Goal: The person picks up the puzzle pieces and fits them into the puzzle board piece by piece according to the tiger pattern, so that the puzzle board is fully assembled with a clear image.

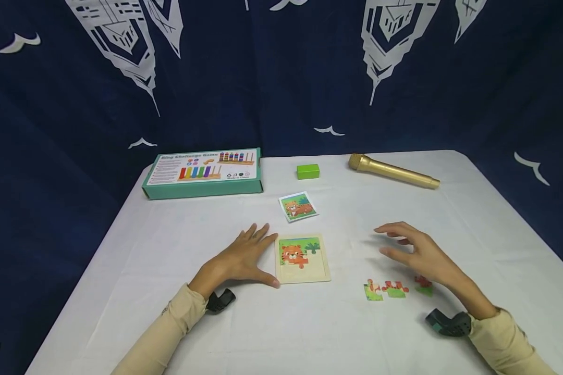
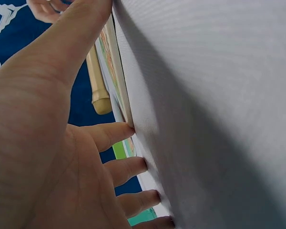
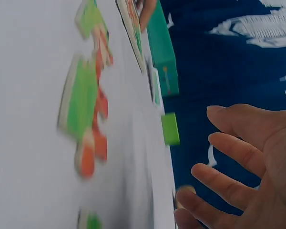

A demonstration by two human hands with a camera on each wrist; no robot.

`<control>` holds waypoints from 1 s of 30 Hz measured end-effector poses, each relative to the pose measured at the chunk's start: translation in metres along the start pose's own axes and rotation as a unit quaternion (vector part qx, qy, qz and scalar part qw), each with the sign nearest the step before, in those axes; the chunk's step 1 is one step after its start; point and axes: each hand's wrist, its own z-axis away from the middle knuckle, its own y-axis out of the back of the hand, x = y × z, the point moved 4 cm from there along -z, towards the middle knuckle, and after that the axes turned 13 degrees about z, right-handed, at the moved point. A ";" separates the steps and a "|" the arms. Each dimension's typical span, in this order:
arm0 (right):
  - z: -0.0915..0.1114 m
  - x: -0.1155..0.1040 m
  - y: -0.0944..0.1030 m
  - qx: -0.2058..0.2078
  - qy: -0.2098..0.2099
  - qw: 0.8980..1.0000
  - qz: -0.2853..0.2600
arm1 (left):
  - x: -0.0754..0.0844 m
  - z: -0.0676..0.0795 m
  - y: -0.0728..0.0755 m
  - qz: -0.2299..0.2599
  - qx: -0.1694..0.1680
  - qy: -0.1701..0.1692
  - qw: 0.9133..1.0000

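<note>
A square wooden puzzle tray [image 1: 315, 271] lies mid-table, with pieces showing a tiger's face fitted along its upper part and bare wood below. My left hand [image 1: 244, 258] spreads at its left edge, fingertips and thumb on the table right by the tray's corners. To the right my right hand [image 1: 419, 250] hovers above the table, fingers loosely bent, nothing between them. Below it lie several loose puzzle pieces, among them a green-and-orange piece [image 1: 372, 291], a middle piece [image 1: 396, 290] and one partly under the wrist [image 1: 424, 286]. The right wrist view shows the pieces [image 3: 81, 100] blurred.
Behind the tray lies a tiger picture card [image 1: 298, 207]. Farther back are a green block [image 1: 307, 172], a teal Ring Challenge Game box [image 1: 202, 174] at left and a gold microphone [image 1: 394, 172] at right. A dark blue patterned curtain [image 1: 286, 78] hangs behind the table.
</note>
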 end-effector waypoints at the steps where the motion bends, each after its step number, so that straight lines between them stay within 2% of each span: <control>1: 0.003 0.005 0.003 0.005 -0.005 1.000 0.003 | 0.000 0.000 0.000 -0.001 -0.001 0.000 1.000; 11: 0.033 0.047 0.024 0.032 -0.046 0.998 0.002 | 0.000 -0.003 0.000 -0.007 -0.003 -0.001 1.000; 19: 0.046 0.068 0.023 -0.016 -0.067 0.998 -0.009 | 0.001 -0.002 0.001 -0.008 0.000 -0.007 1.000; 24: 0.049 0.076 0.020 -0.020 -0.062 0.998 -0.006 | 0.000 -0.002 0.000 -0.009 -0.001 -0.007 1.000; 30: 0.051 0.080 0.018 -0.007 -0.032 0.999 0.004 | 0.000 -0.002 -0.001 -0.007 -0.001 -0.006 1.000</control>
